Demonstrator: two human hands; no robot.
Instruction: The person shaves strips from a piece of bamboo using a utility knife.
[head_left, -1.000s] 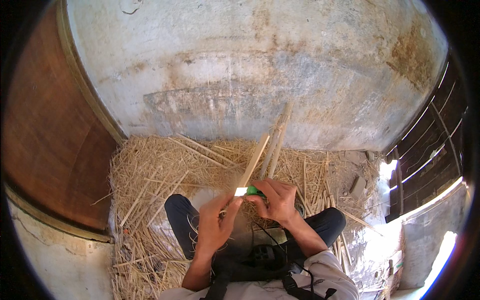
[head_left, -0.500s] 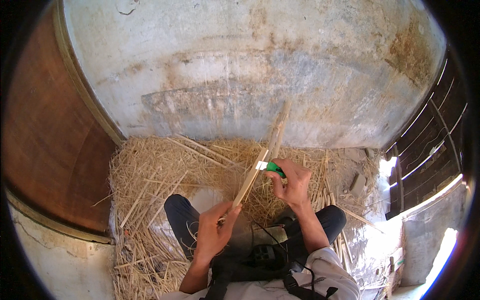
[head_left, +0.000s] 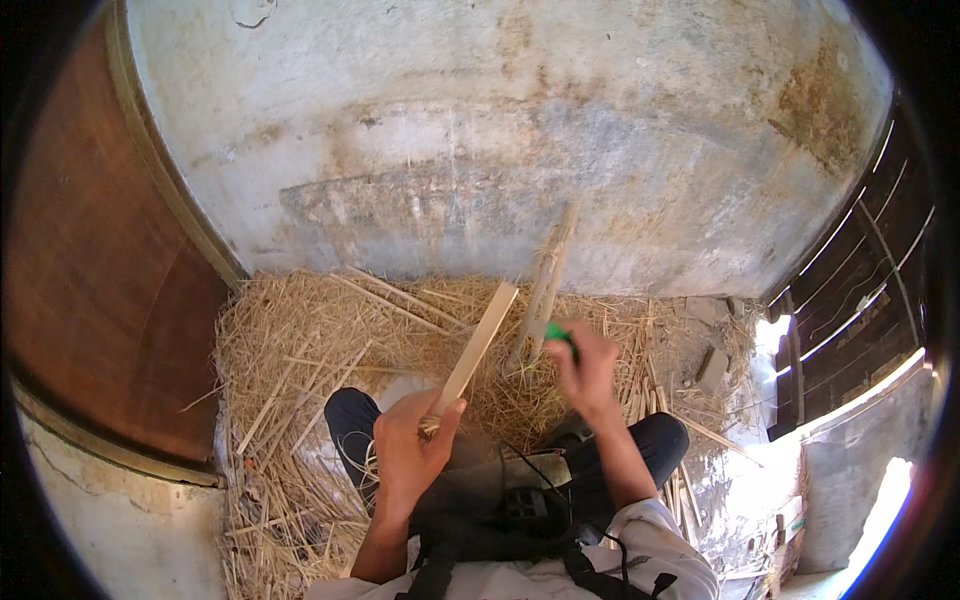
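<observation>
My left hand (head_left: 412, 447) grips the lower end of a flat, pale bamboo strip (head_left: 477, 346), which slants up and away to the right. Thin curled shavings (head_left: 370, 462) hang beside that hand. To the right of the strip, my right hand (head_left: 588, 370) is closed around a green-handled knife (head_left: 561, 336). Motion blurs the knife and fingers, and its blade is hard to make out. A gap separates the knife from the strip. Behind them, bamboo poles (head_left: 552, 262) lean on the wall.
Shavings and split strips (head_left: 300, 500) cover the floor around my bent legs. A stained wall (head_left: 470, 160) rises in front, with a brown wooden panel (head_left: 110, 250) at left and dark slats (head_left: 860, 270) at right. A brick-like block (head_left: 713, 369) lies on the right.
The knife was against the strip's upper part; now it is off to the right with my right hand. The strip has turned, showing its broad face, and my left hand has shifted slightly left.
</observation>
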